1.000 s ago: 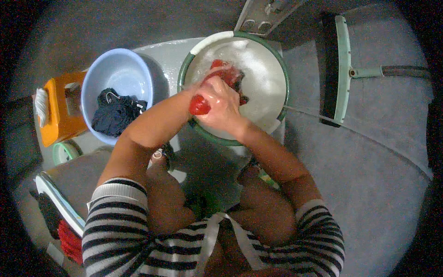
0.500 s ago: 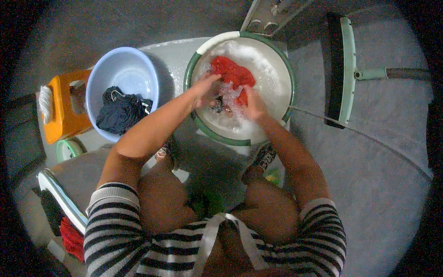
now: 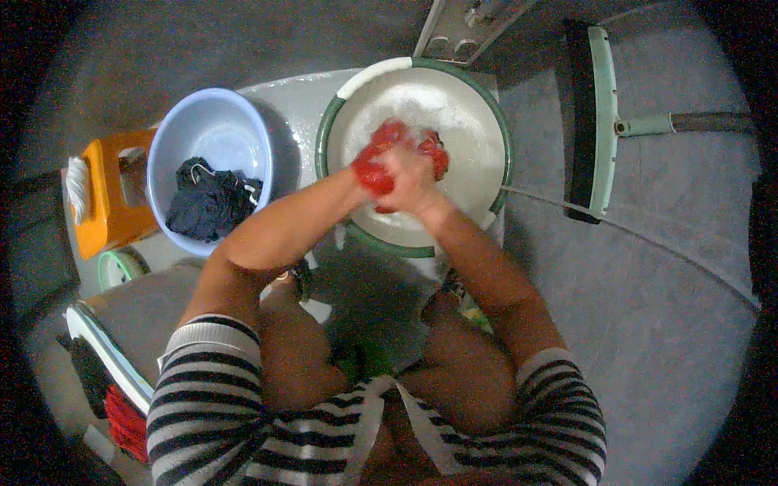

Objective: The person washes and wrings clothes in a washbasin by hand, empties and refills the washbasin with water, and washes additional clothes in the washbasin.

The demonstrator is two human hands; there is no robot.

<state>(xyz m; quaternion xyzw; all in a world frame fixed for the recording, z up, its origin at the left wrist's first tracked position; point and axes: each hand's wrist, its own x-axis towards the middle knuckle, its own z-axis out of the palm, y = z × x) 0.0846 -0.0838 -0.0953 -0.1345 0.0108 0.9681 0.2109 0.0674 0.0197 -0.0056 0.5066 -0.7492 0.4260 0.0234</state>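
In the white basin with a green rim, a red cloth is bunched between my two hands, above sudsy water. My right hand is closed on the cloth, pressed against my left and blurred by motion. My left hand is wrapped up with the cloth, which covers most of its fingers. Part of the red cloth sticks out on the far right side of my hands. White foam lies along the far side of the water.
At left stands a light-blue basin holding dark clothes. Beyond it is an orange stool with a white cloth. A floor squeegee lies at right; a thin hose runs from the white basin. Red fabric is at lower left.
My hands have come together and gathered the red cloth, which was spread out at the water. The cloth is now bunched nearer to me, between both hands.
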